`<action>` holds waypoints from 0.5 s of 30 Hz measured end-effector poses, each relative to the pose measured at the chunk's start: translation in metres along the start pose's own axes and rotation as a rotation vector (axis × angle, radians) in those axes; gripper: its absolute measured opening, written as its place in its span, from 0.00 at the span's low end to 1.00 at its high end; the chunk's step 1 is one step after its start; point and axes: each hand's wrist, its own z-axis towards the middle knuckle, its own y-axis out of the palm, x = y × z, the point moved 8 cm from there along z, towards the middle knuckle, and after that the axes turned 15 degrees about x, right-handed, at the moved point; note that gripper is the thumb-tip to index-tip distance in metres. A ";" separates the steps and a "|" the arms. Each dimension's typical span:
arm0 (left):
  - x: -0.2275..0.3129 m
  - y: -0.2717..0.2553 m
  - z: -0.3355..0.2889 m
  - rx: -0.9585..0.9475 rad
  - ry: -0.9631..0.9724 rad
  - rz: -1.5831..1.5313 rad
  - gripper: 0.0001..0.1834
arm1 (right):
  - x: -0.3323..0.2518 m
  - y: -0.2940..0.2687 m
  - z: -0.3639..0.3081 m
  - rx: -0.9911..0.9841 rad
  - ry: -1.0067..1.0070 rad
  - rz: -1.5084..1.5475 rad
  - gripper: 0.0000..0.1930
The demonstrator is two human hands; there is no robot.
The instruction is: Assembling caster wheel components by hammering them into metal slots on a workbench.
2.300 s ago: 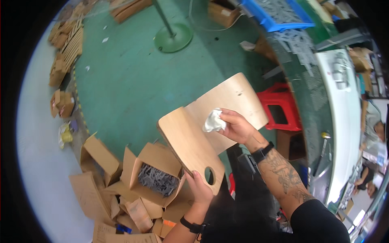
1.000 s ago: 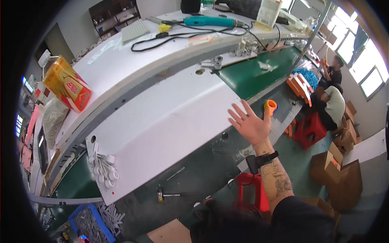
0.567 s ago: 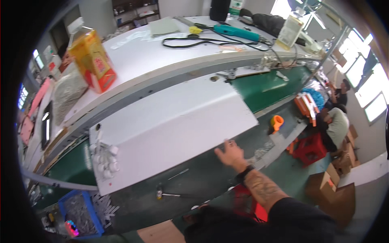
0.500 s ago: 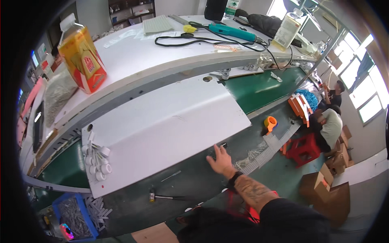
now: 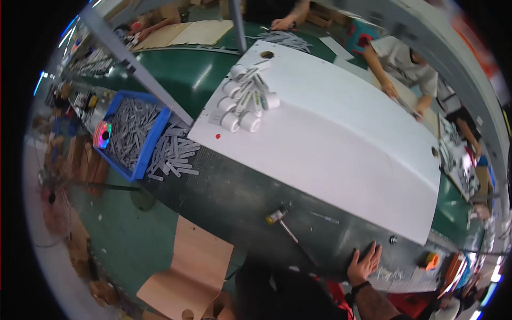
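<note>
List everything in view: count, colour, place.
Workbench: 1, dark green, centre
Panel: 1, white, on workbench
Roller parts: several, white, panel's left end
Bin: 1, blue, left of panel
Flat strips: many, grey, in and beside bin
Hammer: 1, yellow head, on workbench
Thin tool: 1, pale, right of hammer
Ring: 1, orange, workbench's right
Bent board: 1, tan, lower left
People: several, one white shirt, far side
Right hand: 1, bare, spread over workbench
Left hand: 1, partly visible beside bent board
</note>
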 end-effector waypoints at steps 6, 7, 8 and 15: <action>-0.017 0.002 0.080 0.252 0.182 -0.159 0.23 | 0.022 0.018 -0.008 -0.050 -0.096 -0.097 0.45; -0.005 -0.002 0.092 0.243 0.204 -0.183 0.23 | 0.028 0.023 -0.006 -0.043 -0.154 -0.138 0.47; 0.011 -0.025 0.095 0.421 0.260 -0.235 0.22 | 0.022 0.020 -0.006 -0.073 -0.135 -0.159 0.47; -0.007 -0.112 0.134 0.878 0.362 -0.436 0.18 | 0.053 0.040 0.014 -0.154 -0.120 -0.183 0.48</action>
